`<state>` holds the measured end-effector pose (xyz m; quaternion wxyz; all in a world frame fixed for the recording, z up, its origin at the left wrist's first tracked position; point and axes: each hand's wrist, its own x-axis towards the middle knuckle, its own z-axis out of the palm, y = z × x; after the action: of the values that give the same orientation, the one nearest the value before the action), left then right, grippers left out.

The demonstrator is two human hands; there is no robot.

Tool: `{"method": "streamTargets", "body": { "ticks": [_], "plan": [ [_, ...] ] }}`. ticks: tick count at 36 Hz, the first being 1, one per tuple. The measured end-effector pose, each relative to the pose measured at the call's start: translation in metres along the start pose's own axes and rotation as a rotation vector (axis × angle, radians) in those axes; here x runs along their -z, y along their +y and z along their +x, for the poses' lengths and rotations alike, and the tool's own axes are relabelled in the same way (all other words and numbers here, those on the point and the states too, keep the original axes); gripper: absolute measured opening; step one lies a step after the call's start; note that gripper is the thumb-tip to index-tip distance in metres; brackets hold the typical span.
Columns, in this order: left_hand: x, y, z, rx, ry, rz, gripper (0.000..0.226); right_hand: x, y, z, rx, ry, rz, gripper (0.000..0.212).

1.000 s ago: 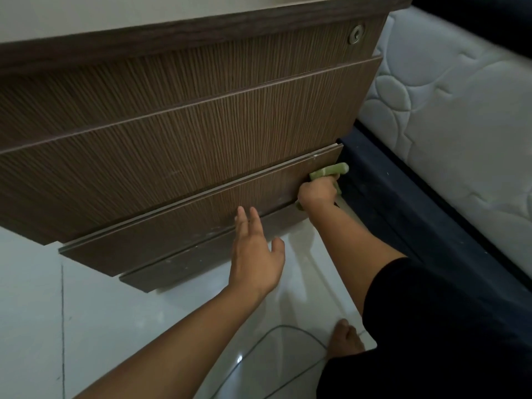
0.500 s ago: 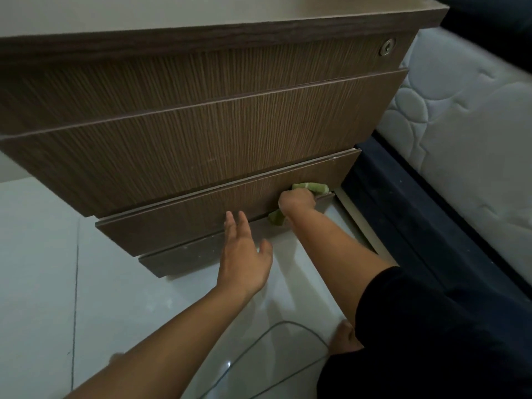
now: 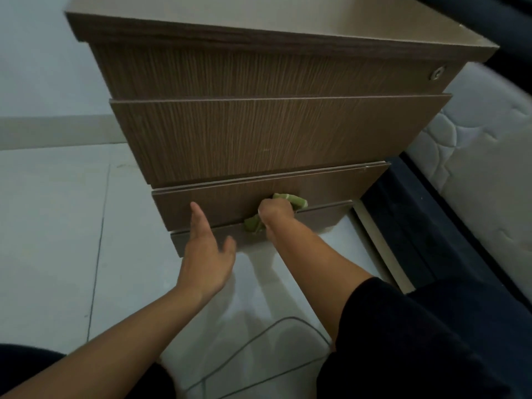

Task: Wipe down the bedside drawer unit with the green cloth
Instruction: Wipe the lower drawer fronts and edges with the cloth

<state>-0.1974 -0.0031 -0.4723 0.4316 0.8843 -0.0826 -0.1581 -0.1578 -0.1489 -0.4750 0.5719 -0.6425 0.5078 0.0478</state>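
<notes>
The brown wood-grain bedside drawer unit (image 3: 259, 133) stands on the floor with three drawer fronts and a plinth below. My right hand (image 3: 275, 213) is shut on the green cloth (image 3: 293, 200) and presses it against the lower edge of the bottom drawer front, near its middle. Part of the cloth hangs out below my fist over the plinth. My left hand (image 3: 207, 251) is open, fingers spread, hovering in front of the plinth just left of the right hand.
A white quilted mattress (image 3: 483, 168) on a dark bed base (image 3: 431, 231) lies close to the unit's right side. A thin cable (image 3: 259, 338) loops on the glossy white floor tiles (image 3: 57, 240) near my knees. A round lock (image 3: 437, 73) sits on the top drawer.
My right hand has slid the cloth leftward along the bottom drawer's lower edge, from the right corner to near the middle. The left hand stays open in front of the plinth. The view has shifted.
</notes>
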Motion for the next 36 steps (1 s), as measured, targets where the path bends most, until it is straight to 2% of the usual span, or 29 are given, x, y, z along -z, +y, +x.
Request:
{"method": "streamTargets", "body": {
  "ticks": [9,15,17,19,23,25,27,29,33,36],
  "plan": [
    [0.022,-0.011,-0.007,0.057,0.106,-0.214,0.064,-0.051,-0.002,-0.032,-0.001,-0.109,-0.078,0.039],
    [0.032,-0.016,-0.005,0.114,0.128,-0.255,0.058,-0.086,-0.001,-0.058,0.048,-0.164,-0.188,0.034],
    [0.034,-0.016,-0.006,0.123,0.136,-0.265,0.058,-0.095,-0.001,-0.063,0.094,-0.243,-0.186,0.033],
    [0.036,-0.016,-0.008,0.128,0.140,-0.288,0.058,-0.103,0.001,-0.069,0.145,-0.296,-0.329,0.025],
    [0.037,-0.019,-0.007,0.146,0.152,-0.334,0.059,-0.120,0.003,-0.072,0.205,-0.210,-0.537,0.030],
    [0.038,-0.021,-0.007,0.195,0.161,-0.370,0.061,-0.119,0.001,-0.079,0.228,-0.267,-0.494,0.033],
    [0.041,-0.024,-0.006,0.235,0.180,-0.398,0.062,-0.118,0.004,-0.086,0.129,-0.358,-0.291,0.036],
    [0.043,-0.025,-0.006,0.264,0.222,-0.407,0.061,-0.118,0.011,-0.083,0.133,-0.406,-0.288,0.036],
    [0.048,-0.032,-0.006,0.315,0.280,-0.407,0.060,-0.113,0.026,-0.081,0.284,-0.493,-0.459,0.014],
    [0.051,-0.034,-0.007,0.357,0.305,-0.421,0.060,-0.100,0.031,-0.084,0.416,-0.531,-0.658,0.015]
  ]
}}
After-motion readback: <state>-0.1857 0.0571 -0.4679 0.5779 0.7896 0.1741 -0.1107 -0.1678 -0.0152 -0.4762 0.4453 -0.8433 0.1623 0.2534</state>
